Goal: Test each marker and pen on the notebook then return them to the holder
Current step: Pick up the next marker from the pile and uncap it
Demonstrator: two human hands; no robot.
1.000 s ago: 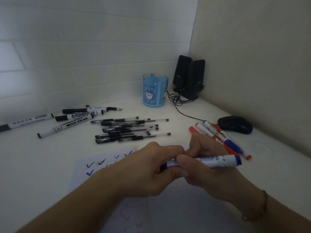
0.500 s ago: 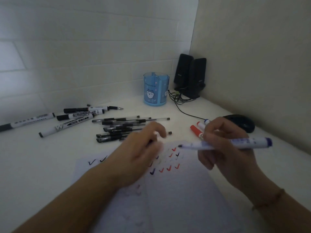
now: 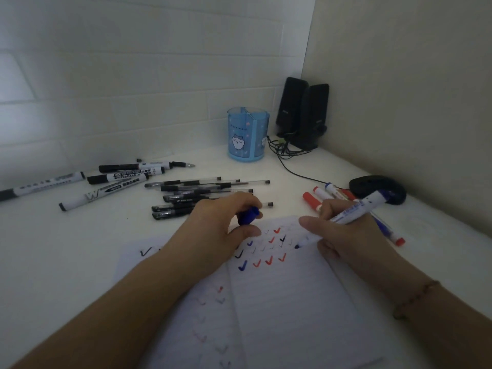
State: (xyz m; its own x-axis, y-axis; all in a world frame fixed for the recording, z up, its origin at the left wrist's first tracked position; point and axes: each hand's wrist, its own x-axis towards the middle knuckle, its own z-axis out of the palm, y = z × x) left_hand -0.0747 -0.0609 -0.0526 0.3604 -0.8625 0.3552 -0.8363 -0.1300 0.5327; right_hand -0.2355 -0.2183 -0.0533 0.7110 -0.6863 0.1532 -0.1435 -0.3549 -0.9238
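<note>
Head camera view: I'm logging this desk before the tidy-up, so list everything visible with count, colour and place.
Notebook: one, white lined, open at near centre, covered in tick marks.
Blue marker: one, uncapped, tip on the page.
Blue cap: one, over the notebook's top edge.
Holder: one, blue, back centre.
Black whiteboard markers: about five, left.
Black pens: a pile, count unclear, centre.
Red and blue markers: several, right.
Mouse: one, black, right.
Speakers: two, black, corner.
Left hand: holds the cap.
Right hand: grips the blue marker.
</note>
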